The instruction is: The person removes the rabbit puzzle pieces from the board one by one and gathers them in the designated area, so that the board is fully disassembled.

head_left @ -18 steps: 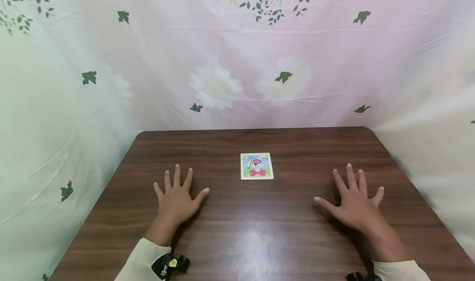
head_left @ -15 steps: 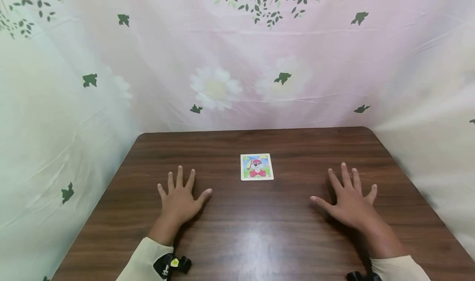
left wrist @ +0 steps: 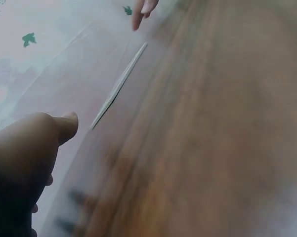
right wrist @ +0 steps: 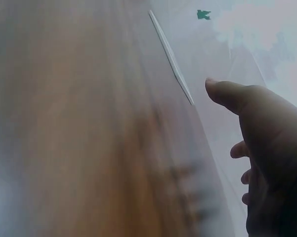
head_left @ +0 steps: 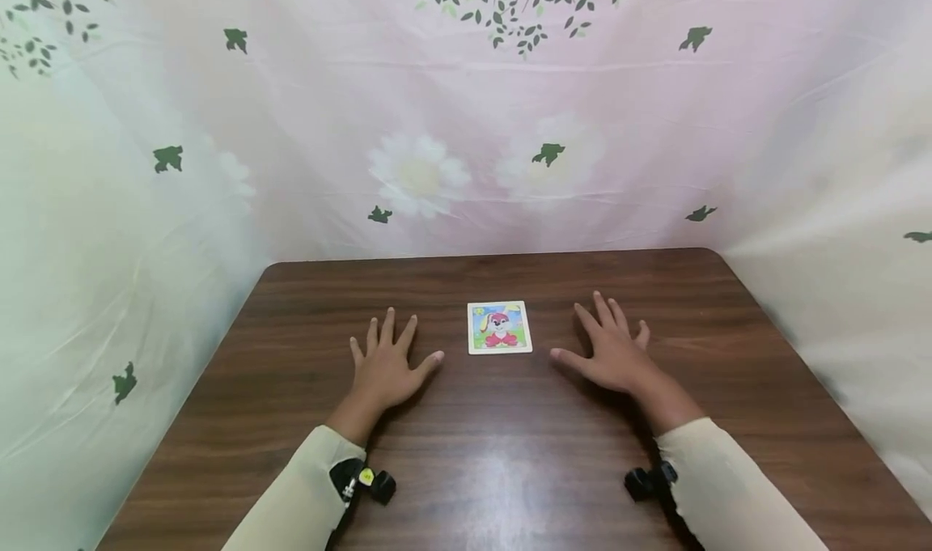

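A square picture puzzle [head_left: 499,328] with a pale border and a pink-and-white cartoon rabbit lies flat near the middle of the table. My left hand [head_left: 387,373] is to its left, fingers spread and straight, holding nothing. On the other side my right hand [head_left: 610,353] also has its fingers spread, its thumb pointing toward the puzzle. Both hands are apart from it. In the left wrist view the puzzle [left wrist: 119,86] shows edge-on beyond my thumb [left wrist: 64,127]. The right wrist view also shows the puzzle [right wrist: 171,57] as a thin pale strip, near my right thumb [right wrist: 222,94].
The dark wooden table [head_left: 502,438] has rounded far corners. A pale cloth backdrop [head_left: 466,130] with printed flowers, leaves and green birds stands behind it and at both sides. Each wrist carries a small black camera, the left camera [head_left: 382,486] and right camera [head_left: 639,483].
Both hands have moved inward and a little forward, toward the puzzle, the right one farther. The puzzle has stayed in place on the table.
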`<state>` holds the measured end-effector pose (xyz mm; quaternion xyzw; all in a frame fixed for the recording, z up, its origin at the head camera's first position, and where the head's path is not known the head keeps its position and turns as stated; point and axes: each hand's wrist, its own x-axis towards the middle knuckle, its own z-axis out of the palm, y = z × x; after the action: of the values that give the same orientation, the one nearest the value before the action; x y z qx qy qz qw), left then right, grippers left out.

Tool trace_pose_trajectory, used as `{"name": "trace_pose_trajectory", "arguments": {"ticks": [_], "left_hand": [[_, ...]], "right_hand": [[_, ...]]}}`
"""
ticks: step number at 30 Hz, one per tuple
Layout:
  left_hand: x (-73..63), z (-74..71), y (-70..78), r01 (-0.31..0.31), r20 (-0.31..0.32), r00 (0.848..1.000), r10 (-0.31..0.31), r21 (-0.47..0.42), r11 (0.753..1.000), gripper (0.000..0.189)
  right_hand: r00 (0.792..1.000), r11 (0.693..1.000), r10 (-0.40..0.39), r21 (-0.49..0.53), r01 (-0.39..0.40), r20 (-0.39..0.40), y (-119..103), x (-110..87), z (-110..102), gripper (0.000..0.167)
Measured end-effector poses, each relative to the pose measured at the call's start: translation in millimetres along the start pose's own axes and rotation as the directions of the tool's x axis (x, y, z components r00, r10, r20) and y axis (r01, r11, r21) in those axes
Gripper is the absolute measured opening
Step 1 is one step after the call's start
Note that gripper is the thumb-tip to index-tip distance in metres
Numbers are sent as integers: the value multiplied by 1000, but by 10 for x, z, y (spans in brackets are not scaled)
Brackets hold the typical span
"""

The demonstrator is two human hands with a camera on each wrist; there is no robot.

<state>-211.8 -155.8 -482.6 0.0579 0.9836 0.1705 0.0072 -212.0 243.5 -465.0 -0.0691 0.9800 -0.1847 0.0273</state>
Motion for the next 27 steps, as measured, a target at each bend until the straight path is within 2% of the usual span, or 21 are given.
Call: {"name": "trace_pose_trajectory", "arguments": {"ticks": [4, 8, 13, 17, 27], "left_hand": [[160, 23, 79, -35, -9, 999, 35, -16, 999, 99], [262, 63, 158, -66, 7, 998, 66, -47, 997, 98], [343, 75, 172, -75, 12, 997, 75, -39, 996, 94], [446, 109, 190, -106, 15, 994, 107, -39, 994, 94], [589, 149, 296, -161, 74, 983, 165, -56, 985, 91]], "right_hand": [[1000, 999, -25, 27, 25, 1, -67, 223, 29, 110], [999, 997, -54, 63, 54, -10, -136, 359, 46, 105], [994, 986, -107, 125, 107, -10, -266, 503, 107, 99], [991, 978, -134, 162, 135, -15, -342, 598, 139, 96], [971, 932, -238, 276, 234, -22, -511, 799, 296, 76]]}}
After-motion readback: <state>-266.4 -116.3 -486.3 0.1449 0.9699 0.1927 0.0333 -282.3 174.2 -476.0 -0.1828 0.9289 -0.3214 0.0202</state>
